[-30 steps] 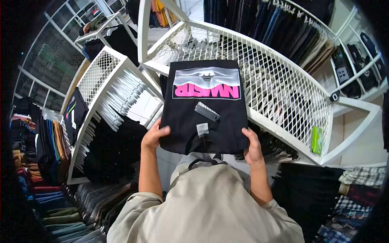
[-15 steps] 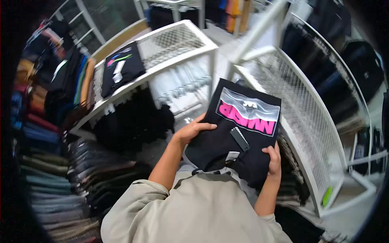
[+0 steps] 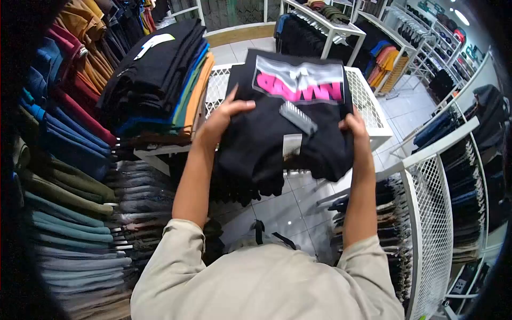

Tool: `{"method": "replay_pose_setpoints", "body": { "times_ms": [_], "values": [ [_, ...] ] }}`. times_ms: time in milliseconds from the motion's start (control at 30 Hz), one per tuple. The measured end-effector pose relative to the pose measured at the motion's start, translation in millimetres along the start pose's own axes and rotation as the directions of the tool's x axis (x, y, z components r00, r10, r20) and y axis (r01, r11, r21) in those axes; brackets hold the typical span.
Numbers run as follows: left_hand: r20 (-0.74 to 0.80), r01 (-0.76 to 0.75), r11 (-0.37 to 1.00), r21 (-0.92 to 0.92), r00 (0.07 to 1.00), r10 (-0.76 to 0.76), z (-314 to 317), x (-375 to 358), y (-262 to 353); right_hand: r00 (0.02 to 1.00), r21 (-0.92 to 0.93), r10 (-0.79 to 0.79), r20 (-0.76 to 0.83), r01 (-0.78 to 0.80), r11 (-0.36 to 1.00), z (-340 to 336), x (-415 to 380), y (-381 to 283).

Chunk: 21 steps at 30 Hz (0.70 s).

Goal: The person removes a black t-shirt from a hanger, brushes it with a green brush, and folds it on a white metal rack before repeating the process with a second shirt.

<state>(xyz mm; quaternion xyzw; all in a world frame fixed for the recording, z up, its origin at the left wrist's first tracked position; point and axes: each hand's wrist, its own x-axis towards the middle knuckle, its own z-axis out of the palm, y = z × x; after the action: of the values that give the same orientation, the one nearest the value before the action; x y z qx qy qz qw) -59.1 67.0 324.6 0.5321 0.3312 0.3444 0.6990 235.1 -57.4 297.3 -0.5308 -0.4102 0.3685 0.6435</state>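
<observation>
A folded black T-shirt (image 3: 256,125) with a silver panel and pink lettering is held out in front of me, over a white mesh-topped table. My left hand (image 3: 224,118) grips its left edge, thumb on top and the other fingers mostly hidden. On the opposite edge my right hand (image 3: 354,128) is closed round the cloth. A grey striped hang tag (image 3: 297,118) lies on the shirt, with a white neck label (image 3: 292,145) at the collar. Whether the shirt touches the table below cannot be seen.
The white mesh table (image 3: 368,109) stands ahead. A stack of folded shirts (image 3: 154,80) rises at its left. Hanging clothes (image 3: 80,250) line the left side. A white mesh rack (image 3: 434,224) stands at the right, with more clothes tables (image 3: 320,21) farther back.
My hands have carried the shirt forward, away from my body, and my arms are stretched out more. The view has turned, bringing the mesh table in front of me.
</observation>
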Motion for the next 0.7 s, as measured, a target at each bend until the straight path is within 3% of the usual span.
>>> {"method": "replay_pose_setpoints", "body": {
  "times_ms": [33,100,133,200,233,300,333,367,400,433,467,500,600,667,700],
  "values": [
    [-0.071,-0.058,0.997,0.055,0.996,0.062,-27,32,-3,0.998,0.032,-0.043,0.043,0.042,0.999,12,29,-8],
    [-0.030,-0.022,0.998,-0.053,0.999,0.021,-47,62,19,0.997,0.106,0.050,0.051,-0.055,0.993,32,81,-14],
    [-0.035,-0.028,0.998,-0.059,0.999,0.026,-55,74,23,0.996,0.058,0.092,0.021,-0.093,0.994,37,101,-8],
    [-0.179,0.125,0.991,0.041,0.977,-0.116,-72,100,13,0.927,0.020,0.369,0.071,-0.371,0.928,37,137,31],
    [-0.153,0.023,0.988,0.152,0.988,0.000,-97,124,-27,0.867,-0.023,0.487,0.101,-0.488,0.873,32,156,65],
    [-0.320,0.110,0.919,0.379,0.947,0.018,-110,129,-84,0.825,-0.186,0.561,0.069,-0.542,0.820,36,140,95],
    [-0.314,0.061,0.906,0.419,0.946,0.081,-116,124,-100,0.911,-0.279,0.407,0.064,-0.375,0.884,29,139,118],
    [-0.304,0.016,0.890,0.457,0.942,0.139,-120,120,-111,0.909,-0.208,0.414,-0.042,-0.413,0.887,42,120,98],
    [-0.284,0.029,0.972,0.234,0.958,0.040,-115,111,-102,0.913,-0.266,0.408,-0.029,-0.400,0.877,40,125,97],
    [-0.268,0.108,0.974,0.201,0.962,-0.051,-112,105,-90,0.911,-0.324,0.412,-0.017,-0.395,0.860,37,127,99],
    [-0.264,0.160,0.964,0.214,0.959,-0.100,-108,103,-81,0.949,-0.386,0.315,0.000,-0.291,0.876,39,131,100],
    [-0.260,0.200,0.952,0.233,0.956,-0.137,-108,110,-72,0.939,-0.409,0.344,0.023,-0.305,0.860,38,143,105],
    [-0.335,0.196,0.898,0.394,0.940,-0.059,-140,176,-107,0.936,-0.487,0.347,-0.062,-0.332,0.808,59,161,92],
    [-0.364,0.183,0.875,0.449,0.931,-0.008,-131,176,-103,0.961,-0.662,0.248,-0.126,-0.267,0.700,62,175,104],
    [-0.331,0.063,0.897,0.437,0.939,0.095,-114,161,-84,0.983,-0.698,0.116,-0.141,-0.182,0.693,61,182,118]
  ]
}}
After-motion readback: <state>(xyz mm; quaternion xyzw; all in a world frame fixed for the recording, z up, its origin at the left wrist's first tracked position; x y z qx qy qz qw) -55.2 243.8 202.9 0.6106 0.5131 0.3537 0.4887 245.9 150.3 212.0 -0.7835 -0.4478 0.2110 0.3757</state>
